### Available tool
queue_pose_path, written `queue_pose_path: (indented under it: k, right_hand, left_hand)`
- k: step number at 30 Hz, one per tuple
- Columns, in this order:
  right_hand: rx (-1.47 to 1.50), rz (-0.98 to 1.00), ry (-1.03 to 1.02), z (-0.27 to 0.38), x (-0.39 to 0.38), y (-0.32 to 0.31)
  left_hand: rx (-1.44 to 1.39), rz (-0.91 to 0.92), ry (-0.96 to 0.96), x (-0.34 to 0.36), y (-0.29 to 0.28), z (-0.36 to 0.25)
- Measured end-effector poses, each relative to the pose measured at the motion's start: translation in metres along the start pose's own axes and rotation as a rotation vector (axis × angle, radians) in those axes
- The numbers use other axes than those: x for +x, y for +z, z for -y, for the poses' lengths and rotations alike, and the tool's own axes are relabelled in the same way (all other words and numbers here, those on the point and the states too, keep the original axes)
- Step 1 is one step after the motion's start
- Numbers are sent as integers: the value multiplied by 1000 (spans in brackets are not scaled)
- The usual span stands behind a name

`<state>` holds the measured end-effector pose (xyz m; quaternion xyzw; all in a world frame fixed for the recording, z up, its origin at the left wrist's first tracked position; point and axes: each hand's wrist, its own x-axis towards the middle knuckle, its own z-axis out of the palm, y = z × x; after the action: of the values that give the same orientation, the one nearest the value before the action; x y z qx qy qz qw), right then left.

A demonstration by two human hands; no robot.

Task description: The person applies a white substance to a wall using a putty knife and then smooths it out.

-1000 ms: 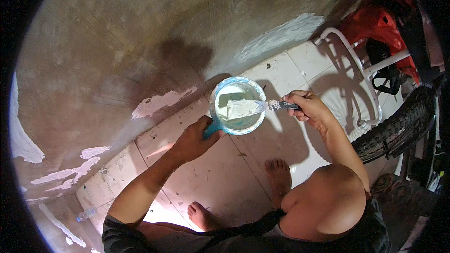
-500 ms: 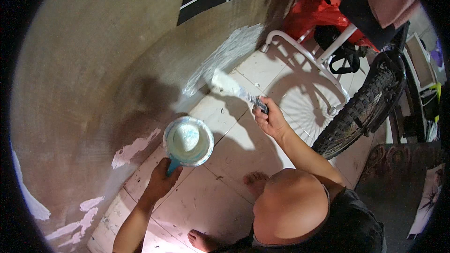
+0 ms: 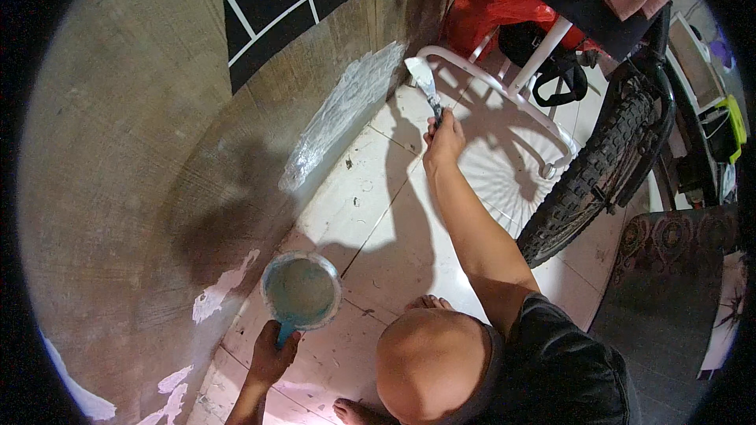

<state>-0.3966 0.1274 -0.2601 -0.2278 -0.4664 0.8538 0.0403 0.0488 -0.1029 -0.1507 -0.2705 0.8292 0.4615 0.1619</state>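
Observation:
My left hand (image 3: 272,358) is wrapped round the handle of a blue dipper (image 3: 286,330), held low beside the wall. A pale putty-like paste (image 3: 303,289) lies inside it. At the end of my outstretched arm, my right hand (image 3: 446,140) grips the dark handle of a putty knife (image 3: 425,83). Its blade carries white paste and points toward the far end of a white smeared patch (image 3: 346,114) on the lower wall. Whether the blade touches the wall I cannot tell; it appears apart from it.
A white metal rack (image 3: 480,71) stands at the far right, with a red plastic bag (image 3: 492,4) behind it. A bicycle tyre (image 3: 594,173) is right of my arm. Loose crumbs dot the white floor tiles (image 3: 374,181). Pinkish patches (image 3: 224,287) mark the near wall.
My right hand has moved forward with the putty knife, toward the far end of the smeared patch. My left hand and the dipper sit lower in the picture, and the view has shifted.

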Motion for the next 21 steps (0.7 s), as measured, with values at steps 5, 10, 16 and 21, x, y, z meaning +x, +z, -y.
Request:
queue_pose_path:
  k: [5,10,16,21]
  right_hand:
    - [-158,-134,-107,0,17,33]
    - [-258,-156,-312,-15,33,46]
    - [-439,-120,-610,-35,36,55]
    - [-568,26,-707,-52,20,66]
  left_hand:
    - [-95,36,-223,-18,-7,1]
    - [-185,43,-260,-35,-11,-15]
    - [-257,88,-261,-37,-2,-36]
    - [-222,108,-248,-27,8,-43]
